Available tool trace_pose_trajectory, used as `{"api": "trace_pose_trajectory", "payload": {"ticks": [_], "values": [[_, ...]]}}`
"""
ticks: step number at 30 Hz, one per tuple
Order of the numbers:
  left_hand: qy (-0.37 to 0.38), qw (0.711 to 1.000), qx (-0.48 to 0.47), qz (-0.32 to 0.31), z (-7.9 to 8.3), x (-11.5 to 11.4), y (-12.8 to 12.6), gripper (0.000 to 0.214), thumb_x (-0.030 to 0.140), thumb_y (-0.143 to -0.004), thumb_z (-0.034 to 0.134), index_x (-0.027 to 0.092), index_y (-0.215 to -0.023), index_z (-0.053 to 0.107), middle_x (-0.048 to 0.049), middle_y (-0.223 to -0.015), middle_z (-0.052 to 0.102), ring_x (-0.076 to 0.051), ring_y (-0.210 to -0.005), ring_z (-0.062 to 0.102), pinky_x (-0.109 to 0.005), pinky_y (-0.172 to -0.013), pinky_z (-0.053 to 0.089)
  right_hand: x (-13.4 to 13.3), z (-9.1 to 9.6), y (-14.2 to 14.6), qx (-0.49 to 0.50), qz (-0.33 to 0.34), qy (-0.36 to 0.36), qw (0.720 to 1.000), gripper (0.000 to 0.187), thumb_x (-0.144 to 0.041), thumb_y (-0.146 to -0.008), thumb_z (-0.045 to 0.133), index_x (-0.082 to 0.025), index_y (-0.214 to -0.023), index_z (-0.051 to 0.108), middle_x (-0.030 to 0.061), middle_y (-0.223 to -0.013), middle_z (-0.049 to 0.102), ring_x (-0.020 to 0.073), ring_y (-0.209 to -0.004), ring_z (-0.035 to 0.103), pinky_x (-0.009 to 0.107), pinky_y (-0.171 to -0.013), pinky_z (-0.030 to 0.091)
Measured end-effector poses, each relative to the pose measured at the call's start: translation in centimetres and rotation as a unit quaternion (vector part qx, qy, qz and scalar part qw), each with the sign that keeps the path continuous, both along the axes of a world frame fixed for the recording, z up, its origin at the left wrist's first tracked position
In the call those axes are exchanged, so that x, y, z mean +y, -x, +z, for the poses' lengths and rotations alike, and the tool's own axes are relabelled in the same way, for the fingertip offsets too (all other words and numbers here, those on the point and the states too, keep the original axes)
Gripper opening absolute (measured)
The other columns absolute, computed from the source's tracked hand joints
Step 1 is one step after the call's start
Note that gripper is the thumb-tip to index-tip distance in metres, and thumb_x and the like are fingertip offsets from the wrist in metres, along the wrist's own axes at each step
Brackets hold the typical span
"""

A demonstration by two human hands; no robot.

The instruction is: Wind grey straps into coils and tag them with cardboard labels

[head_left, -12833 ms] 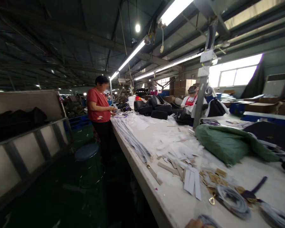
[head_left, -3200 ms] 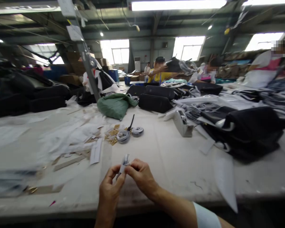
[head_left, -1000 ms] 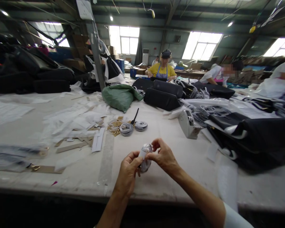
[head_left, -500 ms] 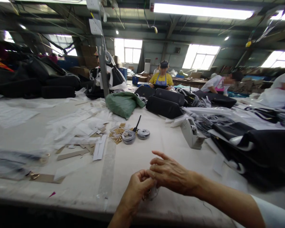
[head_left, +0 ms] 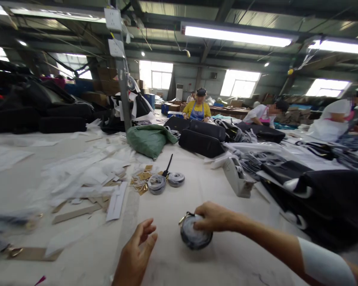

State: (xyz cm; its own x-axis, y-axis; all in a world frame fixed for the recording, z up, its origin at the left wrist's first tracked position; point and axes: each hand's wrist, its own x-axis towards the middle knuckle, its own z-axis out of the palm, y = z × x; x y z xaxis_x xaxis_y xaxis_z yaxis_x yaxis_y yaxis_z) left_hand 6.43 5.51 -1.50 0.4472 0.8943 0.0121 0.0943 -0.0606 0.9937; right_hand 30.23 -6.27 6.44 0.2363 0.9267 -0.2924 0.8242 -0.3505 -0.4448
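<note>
My right hand grips a coiled dark strap by its upper right edge, just over the table. The coil looks wrapped in pale clear film, and a gold-coloured clasp sticks out at its upper left. To its left, my left hand is empty, with thumb and fingers apart. Farther up the table lie two similar wrapped coils, a left one and a right one. A thin black strip stands up between them, beside brown tags with strings.
A grey tape dispenser stands at right, near black bags. Paper and card scraps cover the left side. A green sack sits by a metal post. Across the table is a person in yellow; others work at right.
My hands, together at the wrapped coil before, have parted. The left has moved left and opened; the right now holds the coil alone, with its round face showing.
</note>
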Motion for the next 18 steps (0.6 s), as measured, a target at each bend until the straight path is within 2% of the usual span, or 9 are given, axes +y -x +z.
{"api": "trace_pose_trajectory", "payload": {"ticks": [3,5,6,8,10,11,13,16,18], "values": [[-0.011,0.999,0.017,0.051,-0.3,1.5,2.4,0.036,0.047,-0.067,0.072,0.025,-0.096,0.071,-0.008,-0.094,0.075,-0.029,-0.096,0.068,-0.038,-0.093,0.05,2.7,0.5,-5.0,0.043,-0.098,-0.018,0.994,0.022,-0.038,-0.073,0.065,-0.018,-0.064,0.069,-0.0004,-0.057,0.063,0.0147,-0.054,0.054,0.024,-0.048,0.034],[-0.007,0.998,0.035,0.052,-0.3,2.3,3.9,0.033,0.045,-0.067,0.073,0.024,-0.093,0.072,-0.0081,-0.094,0.075,-0.029,-0.095,0.069,-0.038,-0.093,0.05,4.7,1.4,-8.8,0.034,-0.16,-0.075,0.984,0.031,-0.045,-0.075,0.063,-0.016,-0.067,0.071,0.0026,-0.058,0.065,0.0174,-0.056,0.057,0.026,-0.051,0.036],[-0.009,0.998,0.045,0.051,-0.2,2.7,4.6,0.031,0.044,-0.068,0.072,0.024,-0.093,0.073,-0.0083,-0.095,0.075,-0.029,-0.095,0.069,-0.038,-0.092,0.051,5.6,2.0,-10.6,0.02,-0.203,-0.13,0.97,0.034,-0.046,-0.076,0.063,-0.014,-0.079,0.074,0.0055,-0.068,0.069,0.0198,-0.063,0.061,0.028,-0.056,0.04],[-0.031,0.996,0.064,0.058,-0.1,3.5,5.9,0.027,0.042,-0.071,0.07,0.024,-0.091,0.073,-0.0082,-0.096,0.075,-0.028,-0.095,0.068,-0.037,-0.091,0.051,7.2,2.8,-13.7,-0.049,-0.293,-0.249,0.922,0.045,-0.045,-0.077,0.062,-0.009,-0.102,0.072,0.0155,-0.092,0.073,0.0269,-0.082,0.066,0.032,-0.068,0.043],[-0.071,0.991,0.083,0.072,-0.1,4.5,6.9,0.023,0.039,-0.075,0.066,0.024,-0.091,0.073,-0.0077,-0.097,0.075,-0.027,-0.094,0.068,-0.036,-0.09,0.051,8.1,2.9,-15.1,-0.081,-0.32,-0.311,0.891,0.054,-0.046,-0.081,0.058,-0.007,-0.117,0.066,0.0207,-0.107,0.07,0.0315,-0.097,0.065,0.037,-0.078,0.043],[-0.093,0.988,0.094,0.079,0.0,5.1,7.3,0.021,0.038,-0.077,0.064,0.024,-0.091,0.072,-0.0075,-0.097,0.074,-0.026,-0.093,0.068,-0.036,-0.089,0.051,8.4,2.5,-15.0,-0.077,-0.321,-0.314,0.89,0.052,-0.046,-0.081,0.058,-0.009,-0.118,0.066,0.0197,-0.107,0.071,0.0315,-0.098,0.065,0.038,-0.08,0.043],[-0.141,0.978,0.121,0.093,-0.1,6.8,8.1,0.02,0.036,-0.08,0.06,0.024,-0.091,0.071,-0.0072,-0.096,0.074,-0.025,-0.091,0.067,-0.036,-0.087,0.051,8.7,0.9,-13.1,-0.031,-0.287,-0.285,0.914,0.042,-0.043,-0.08,0.06,-0.015,-0.11,0.07,0.0138,-0.097,0.074,0.0289,-0.092,0.068,0.037,-0.081,0.045],[-0.229,0.947,0.189,0.12,-0.3,9.9,9.5,0.02,0.031,-0.084,0.054,0.023,-0.093,0.069,-0.007,-0.098,0.072,-0.026,-0.096,0.065,-0.038,-0.091,0.048,8.7,-3.0,-7.6,0.029,-0.169,-0.234,0.957,0.033,-0.047,-0.081,0.059,-0.022,-0.095,0.073,0.0056,-0.08,0.075,0.0255,-0.077,0.07,0.034,-0.074,0.049],[-0.283,0.912,0.258,0.15,-0.3,12.1,10.8,0.022,0.029,-0.087,0.049,0.022,-0.096,0.068,-0.0079,-0.101,0.071,-0.026,-0.101,0.063,-0.039,-0.095,0.046,8.2,-5.8,-3.9,0.027,-0.098,-0.229,0.968,0.034,-0.052,-0.084,0.055,-0.025,-0.09,0.074,0.004,-0.079,0.074,0.0249,-0.074,0.069,0.033,-0.072,0.051]]}}
